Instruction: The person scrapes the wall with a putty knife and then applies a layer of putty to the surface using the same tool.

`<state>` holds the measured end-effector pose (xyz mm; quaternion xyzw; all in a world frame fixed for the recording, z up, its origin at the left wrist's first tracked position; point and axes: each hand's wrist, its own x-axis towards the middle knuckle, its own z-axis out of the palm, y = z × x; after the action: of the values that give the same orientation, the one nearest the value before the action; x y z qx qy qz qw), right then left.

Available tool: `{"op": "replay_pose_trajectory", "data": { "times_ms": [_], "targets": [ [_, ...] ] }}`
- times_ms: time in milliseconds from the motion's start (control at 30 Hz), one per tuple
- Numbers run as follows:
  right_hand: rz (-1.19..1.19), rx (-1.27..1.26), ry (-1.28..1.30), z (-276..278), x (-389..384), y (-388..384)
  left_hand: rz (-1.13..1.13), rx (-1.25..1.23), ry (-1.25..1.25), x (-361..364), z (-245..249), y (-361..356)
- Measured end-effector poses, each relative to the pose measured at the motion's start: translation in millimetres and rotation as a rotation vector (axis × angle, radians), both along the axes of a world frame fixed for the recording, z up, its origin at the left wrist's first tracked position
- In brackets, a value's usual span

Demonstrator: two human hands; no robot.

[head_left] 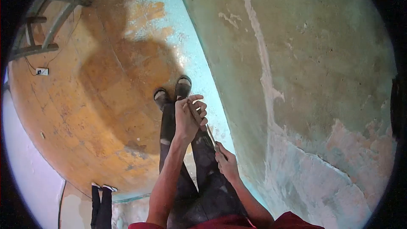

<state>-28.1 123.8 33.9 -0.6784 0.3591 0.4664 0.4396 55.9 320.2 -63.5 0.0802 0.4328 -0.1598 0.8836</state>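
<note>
A slim trowel-like tool (211, 135) stretches between my two hands, in front of my legs. My right hand (229, 166) is closed round its handle at the lower right. Higher up and to the left, my left hand (185, 121) curls its fingers round a brownish, crusted, narrow piece (194, 111), which lines up with the tool's thin shank. It looks like the tool's dirty blade seen edge-on, though the fingers partly cover where the two meet.
A wall (322, 68) with pale plaster patches and a long filled crack rises on the right. White splatter marks the orange floor (55, 97) along its foot. A wooden frame (51, 21) and a power strip (42, 71) are at the upper left. Another person's legs (101, 208) show at the lower left.
</note>
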Motion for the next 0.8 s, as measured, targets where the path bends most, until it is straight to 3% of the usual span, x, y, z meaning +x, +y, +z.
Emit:
{"op": "replay_pose_trajectory", "data": {
  "times_ms": [200, 333, 400, 433, 467, 533, 633, 667, 733, 800],
  "targets": [
    [-0.098, 0.104, -0.040, 7.5, -15.5, 2.4, -0.033, 0.066, -0.017, 8.5, 15.5, -2.3],
    [-0.063, 0.080, 0.024, -2.7, -22.2, -6.5, 0.033, 0.051, -0.144, 35.9, -7.5, -8.4],
    [-0.034, 0.099, 0.014, -12.3, -32.9, -24.8, 0.156, 0.182, -0.019, 65.4, -3.6, -24.7],
    [0.015, 0.072, -0.035, -18.8, -39.7, -32.2, 0.033, 0.297, -0.108, 83.4, 14.0, -24.2],
    [0.071, 0.046, -0.084, -24.5, -40.5, -39.0, 0.039, 0.297, -0.105, 97.1, 14.6, -31.2],
    [0.108, 0.030, -0.065, -23.3, -28.6, -47.2, 0.011, 0.549, -0.352, 126.2, 10.2, -46.2],
    [0.249, 0.012, -0.121, -32.7, -18.6, -63.5, 0.036, 0.749, -0.329, 165.8, 1.9, -65.1],
    [0.255, 0.004, -0.175, -37.4, -15.6, -68.1, 0.033, 0.750, -0.322, 175.2, 0.2, -70.1],
    [0.262, -0.009, -0.226, -42.2, -6.3, -71.2, 0.271, 0.462, -0.206, 195.7, 4.2, -74.3],
    [0.209, -0.032, -0.071, -39.7, 4.2, -69.0, 0.300, 0.359, -0.123, 217.4, 2.6, -75.3]
  ]
}}
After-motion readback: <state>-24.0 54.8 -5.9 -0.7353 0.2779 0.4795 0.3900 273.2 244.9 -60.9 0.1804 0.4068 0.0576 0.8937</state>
